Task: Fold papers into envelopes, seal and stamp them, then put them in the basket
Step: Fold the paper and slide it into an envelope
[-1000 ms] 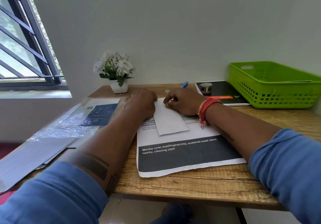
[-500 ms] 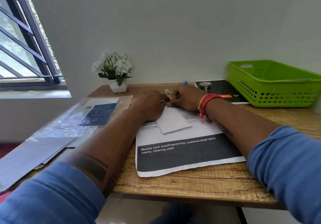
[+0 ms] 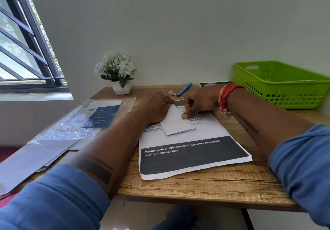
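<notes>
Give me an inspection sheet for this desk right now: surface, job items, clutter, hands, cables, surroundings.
Surface: wooden desk, grain visible, no spills seen.
Job's things: small folded white paper lies on a printed sheet with a dark band; green plastic basket at far right; blue pen and a small stamp-like scrap behind the hands.
Clutter: clear plastic sleeve over papers at left, hanging past the desk's edge.
Hands: left hand rests on the folded paper's left edge; right hand presses its thumb on it.
Cables: nothing seen.
Surroundings: white potted flowers, barred window, plain wall.
</notes>
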`<state>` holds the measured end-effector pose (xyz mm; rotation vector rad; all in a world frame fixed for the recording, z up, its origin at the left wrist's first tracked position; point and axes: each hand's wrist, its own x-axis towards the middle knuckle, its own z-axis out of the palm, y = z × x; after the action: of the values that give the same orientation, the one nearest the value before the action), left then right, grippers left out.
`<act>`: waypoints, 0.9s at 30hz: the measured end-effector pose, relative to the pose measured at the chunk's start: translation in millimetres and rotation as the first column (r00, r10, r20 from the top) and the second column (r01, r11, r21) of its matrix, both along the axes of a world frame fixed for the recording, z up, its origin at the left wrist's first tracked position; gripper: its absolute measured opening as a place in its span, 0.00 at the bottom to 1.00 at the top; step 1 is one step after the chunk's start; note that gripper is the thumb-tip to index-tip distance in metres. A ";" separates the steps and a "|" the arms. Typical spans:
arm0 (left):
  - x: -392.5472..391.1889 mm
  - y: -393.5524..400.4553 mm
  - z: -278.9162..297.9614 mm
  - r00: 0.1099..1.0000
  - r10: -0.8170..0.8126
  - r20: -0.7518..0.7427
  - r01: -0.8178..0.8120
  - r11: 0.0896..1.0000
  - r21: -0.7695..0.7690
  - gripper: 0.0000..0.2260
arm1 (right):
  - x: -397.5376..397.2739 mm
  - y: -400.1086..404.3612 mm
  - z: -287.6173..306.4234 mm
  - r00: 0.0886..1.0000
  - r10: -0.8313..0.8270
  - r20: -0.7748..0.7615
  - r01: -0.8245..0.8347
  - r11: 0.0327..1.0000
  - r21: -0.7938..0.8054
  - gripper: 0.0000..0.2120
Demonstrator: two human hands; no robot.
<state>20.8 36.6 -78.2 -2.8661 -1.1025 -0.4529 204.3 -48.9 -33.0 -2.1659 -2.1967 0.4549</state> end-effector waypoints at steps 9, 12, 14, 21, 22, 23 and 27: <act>-0.5 -2.6 0.9 0.999 0.022 0.038 -0.020 0.999 -0.041 0.16 | -6.9 -10.4 13.9 0.999 0.028 0.018 -0.024 0.980 -0.199 0.25; -0.3 -4.1 1.4 1.000 0.017 0.026 -0.016 0.999 -0.037 0.16 | -10.5 -11.2 17.7 0.994 0.058 0.096 -0.033 0.970 -0.240 0.26; 0.5 -4.4 1.4 1.000 0.014 0.022 -0.013 0.999 -0.040 0.16 | -12.2 -11.5 19.6 0.993 0.060 0.104 -0.030 0.962 -0.271 0.25; -0.1 -5.5 0.9 0.998 0.035 0.051 -0.032 0.998 -0.055 0.15 | 5.6 -16.4 8.1 0.978 0.067 -0.195 -0.086 0.992 -0.088 0.17; 0.0 -6.2 1.0 0.996 0.050 0.077 -0.045 0.997 -0.060 0.15 | 9.6 -15.8 4.0 0.959 0.077 -0.271 -0.088 0.996 -0.031 0.12; 0.1 -6.7 1.0 0.992 0.066 0.103 -0.060 0.996 -0.067 0.15 | 12.1 -15.1 0.1 0.946 0.093 -0.311 -0.093 0.996 0.016 0.08; -0.9 -9.3 1.8 0.987 0.085 0.134 -0.076 0.994 -0.072 0.11 | 8.0 -6.8 -10.5 0.976 0.113 -0.188 -0.085 0.985 0.150 0.13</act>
<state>19.9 27.4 -76.4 -2.8708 -1.2733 -0.6285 212.3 -55.7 -43.5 -1.8621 -2.1657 0.4783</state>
